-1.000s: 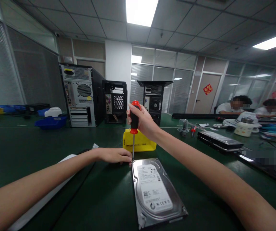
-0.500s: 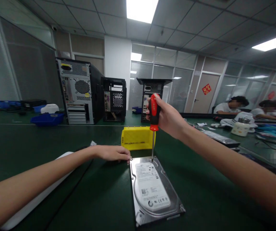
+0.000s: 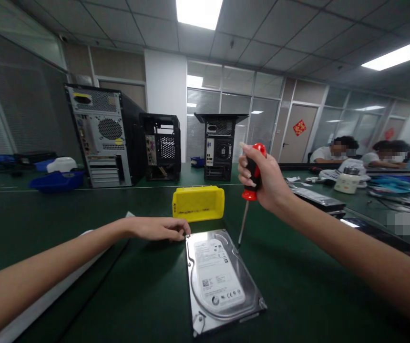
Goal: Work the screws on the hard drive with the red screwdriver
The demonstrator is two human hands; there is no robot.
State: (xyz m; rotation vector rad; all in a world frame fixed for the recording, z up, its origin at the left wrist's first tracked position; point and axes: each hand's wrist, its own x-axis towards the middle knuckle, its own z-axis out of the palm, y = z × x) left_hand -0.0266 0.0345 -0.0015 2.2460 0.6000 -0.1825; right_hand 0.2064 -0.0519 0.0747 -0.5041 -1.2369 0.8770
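Note:
A silver hard drive with a white label lies label up on the green table. At its far left corner my left hand rests with bent fingers pressed together, touching the edge. My right hand is wrapped round the red and black handle of a screwdriver, thumb near the top. The screwdriver tilts, its shaft running down to the drive's right edge; whether the tip touches a screw there I cannot tell. Behind the drive stands a yellow bin with small dark pieces in it.
Computer cases line the back of the table. A blue tray sits at left. More drives and a jar are at right, where other people sit. A cable runs beneath my left forearm.
The screwdriver in my right hand has gone from upright over the drive's far end to tilted at its right edge. My left hand stays at the corner; the whole view has shifted slightly.

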